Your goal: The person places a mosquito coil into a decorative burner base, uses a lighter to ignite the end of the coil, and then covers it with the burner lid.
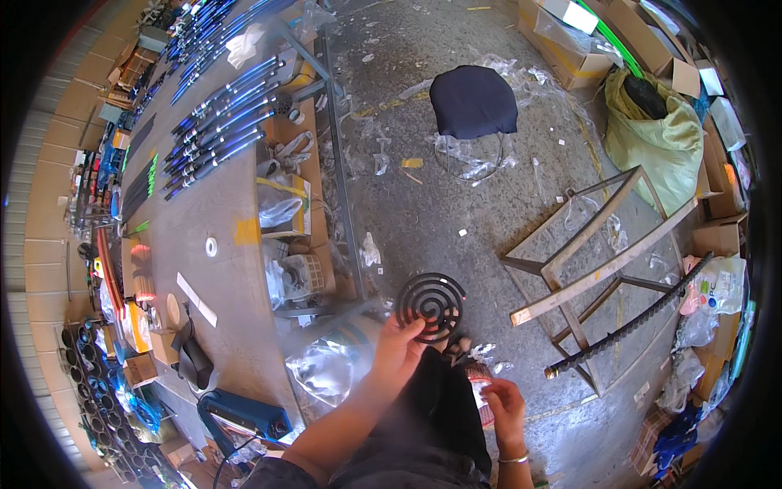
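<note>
A black mosquito coil (432, 308) is held flat by its lower left edge, in front of my body over the floor. My left hand (399, 346) is closed on it, thumb on top. A small reddish spot shows at the coil's outer end on the right. Lower and to the right, my right hand (505, 405) hangs with loosely bent fingers, and no object shows in them. A bracelet circles that wrist. Just beside its fingertips, a red and white thing (482, 399) is partly hidden, and its kind is unclear.
Left stands a long workbench (236, 301) with fishing rods (220, 122), a tape roll (212, 246) and a blue machine (244, 416). Ahead is a dark-topped stool (474, 102). A metal frame (603, 261) and a green sack (656, 134) stand right. Plastic scraps litter the floor.
</note>
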The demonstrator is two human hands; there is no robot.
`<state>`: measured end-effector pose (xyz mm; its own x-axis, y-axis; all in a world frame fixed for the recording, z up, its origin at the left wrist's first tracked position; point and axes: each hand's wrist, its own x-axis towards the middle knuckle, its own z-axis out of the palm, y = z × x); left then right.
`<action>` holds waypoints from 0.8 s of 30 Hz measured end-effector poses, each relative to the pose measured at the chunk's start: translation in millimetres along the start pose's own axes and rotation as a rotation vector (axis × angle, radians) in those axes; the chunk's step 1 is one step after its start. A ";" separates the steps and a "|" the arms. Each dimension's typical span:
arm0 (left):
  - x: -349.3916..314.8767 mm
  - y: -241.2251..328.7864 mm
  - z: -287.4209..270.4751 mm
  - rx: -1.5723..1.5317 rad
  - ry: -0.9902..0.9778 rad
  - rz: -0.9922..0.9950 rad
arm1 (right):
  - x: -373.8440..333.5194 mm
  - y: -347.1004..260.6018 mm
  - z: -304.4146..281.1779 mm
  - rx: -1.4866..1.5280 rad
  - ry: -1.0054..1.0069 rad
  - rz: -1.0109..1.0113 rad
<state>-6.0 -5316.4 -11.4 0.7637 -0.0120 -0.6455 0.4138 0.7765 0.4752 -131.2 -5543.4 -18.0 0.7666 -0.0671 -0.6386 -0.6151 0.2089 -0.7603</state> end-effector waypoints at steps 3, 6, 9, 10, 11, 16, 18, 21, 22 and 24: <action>10.7 -0.5 16.5 -0.018 -0.037 -0.036 | 44.4 -52.5 55.4 0.262 -0.186 -0.015; 16.4 10.4 46.5 -0.067 -0.051 -0.047 | 85.2 -77.6 93.7 0.378 -0.260 -0.026; 41.2 22.2 49.3 -0.085 0.020 0.007 | 120.9 -85.8 118.9 0.409 -0.246 0.009; 50.1 27.9 48.9 -0.081 0.028 0.018 | 133.7 -84.0 125.1 0.403 -0.248 0.004; 59.9 34.9 47.6 -0.077 0.035 0.028 | 144.4 -85.6 131.4 0.397 -0.250 -0.002; 123.9 69.0 53.1 -0.065 0.098 0.051 | 202.7 -137.6 179.1 0.484 -0.193 0.052; 149.4 83.8 56.4 -0.081 0.117 0.029 | 228.4 -147.1 198.9 0.478 -0.154 0.041; 202.2 100.1 52.0 -0.093 0.092 0.054 | 275.9 -176.1 226.8 0.524 -0.133 0.071; 211.0 111.4 61.2 -0.080 0.100 0.061 | 292.2 -172.7 232.9 0.567 -0.115 0.041; 233.7 124.0 61.2 -0.099 0.122 0.051 | 321.7 -177.8 241.2 0.567 -0.114 0.031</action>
<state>254.1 -5261.5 -66.7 0.7140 0.1011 -0.6928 0.3206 0.8324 0.4519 269.3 -5366.8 -59.7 0.7839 0.0468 -0.6191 -0.4670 0.7015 -0.5384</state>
